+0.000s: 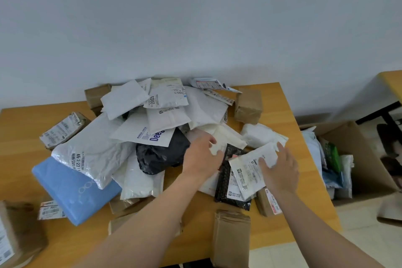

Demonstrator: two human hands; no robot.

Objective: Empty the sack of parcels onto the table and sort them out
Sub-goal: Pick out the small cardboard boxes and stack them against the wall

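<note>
Head view: this is the only view you have.
Table edges: your table [19, 148] meets the wall [195, 17] along its far edge. Its right edge runs slantwise, with floor beyond it.
Open room: you have bare wood at the far left, a patch between your forearms, and a strip along the right edge.
Near edge: a brown box [230, 237] sticks out over it.
Off the table: an open carton [359, 143] stands on the floor near the right edge, with bags inside.
Parcels: the pile of parcels [156, 132] lies spread across the middle of the table, back to the wall. A blue parcel [71, 191] sits at its left front.
Left hand: your left hand [202, 154] rests on a cream parcel [230, 135] at the pile's right side, fingers bent down onto it. You cannot tell whether they grasp it.
Right hand: your right hand [280, 169] lies released on a white mailer [248, 172], fingers straight and thumb pressing its label face. That mailer overlaps a black dotted mailer [228, 187].
Writing: "46-2-22" shows on a crinkled white bag [91, 146] and "2005" on a label [167, 95] high in the pile. Blue letters "Dee" show on a white envelope [141, 132], with the rest covered. The other labels are too small to read.
</note>
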